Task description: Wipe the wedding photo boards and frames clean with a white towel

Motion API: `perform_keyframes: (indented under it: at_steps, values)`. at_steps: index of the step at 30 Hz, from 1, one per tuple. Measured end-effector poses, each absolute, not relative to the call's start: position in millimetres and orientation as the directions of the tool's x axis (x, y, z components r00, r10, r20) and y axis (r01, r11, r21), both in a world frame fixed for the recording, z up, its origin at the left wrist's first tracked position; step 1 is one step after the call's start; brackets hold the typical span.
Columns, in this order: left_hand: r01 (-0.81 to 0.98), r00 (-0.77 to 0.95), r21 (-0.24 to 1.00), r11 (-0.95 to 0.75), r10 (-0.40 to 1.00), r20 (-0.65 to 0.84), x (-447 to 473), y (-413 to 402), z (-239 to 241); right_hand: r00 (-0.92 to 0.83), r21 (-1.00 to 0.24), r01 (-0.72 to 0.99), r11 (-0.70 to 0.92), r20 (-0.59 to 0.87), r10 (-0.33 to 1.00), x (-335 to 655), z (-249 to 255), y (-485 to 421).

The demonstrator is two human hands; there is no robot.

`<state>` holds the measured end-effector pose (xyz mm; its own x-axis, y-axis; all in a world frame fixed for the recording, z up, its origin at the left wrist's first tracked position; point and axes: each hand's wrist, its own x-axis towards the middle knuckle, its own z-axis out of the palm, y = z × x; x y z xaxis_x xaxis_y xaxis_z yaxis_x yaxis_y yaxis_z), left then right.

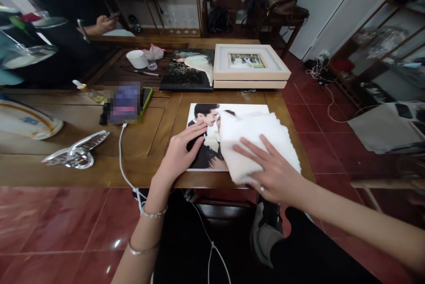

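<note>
A large photo print [202, 118] of a couple lies flat at the near edge of the wooden table [146, 142]. My left hand [181, 153] rests on its left part, fingers stretched flat, holding it down. My right hand [270, 169] lies flat with spread fingers on a white cloth [255, 135] that covers the print's right half.
Behind the print are a dark photo panel [189, 69] and a stack of two light picture frames [249, 64]. A phone [128, 102] with a white cable, a silver ornament [78, 153], a plate [26, 120] and a white cup [137, 59] sit to the left. Another person [66, 13] sits at the far left.
</note>
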<state>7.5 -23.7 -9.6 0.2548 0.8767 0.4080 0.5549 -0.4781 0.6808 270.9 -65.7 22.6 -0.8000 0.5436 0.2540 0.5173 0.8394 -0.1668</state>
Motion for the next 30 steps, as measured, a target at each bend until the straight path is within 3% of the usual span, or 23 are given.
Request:
perform_keyframes:
  at_steps: [6, 12, 18, 24, 30]
  values:
    - [0.541, 0.244, 0.696, -0.471, 0.881, 0.406, 8, -23, -9, -0.775, -0.191, 0.560, 0.806, 0.221, 0.592, 278, 29, 31]
    - [0.528, 0.245, 0.701, -0.479, 0.876, 0.414, 8, -22, -10, -0.611, -0.290, 0.700, 0.652, 0.229, 0.758, 287, 29, 72]
    - [0.547, 0.246, 0.694, -0.468, 0.883, 0.401, 8, -23, -11, -0.657, -0.205, 0.659, 0.724, 0.312, 0.686, 275, 20, 2]
    - [0.572, 0.240, 0.674, -0.467, 0.881, 0.407, 8, -24, -9, -0.770, -0.248, 0.531, 0.810, 0.257, 0.584, 263, 25, -85]
    - [0.571, 0.246, 0.676, -0.466, 0.883, 0.400, 8, -23, -8, -0.831, -0.214, 0.495, 0.842, 0.165, 0.531, 257, 33, -62]
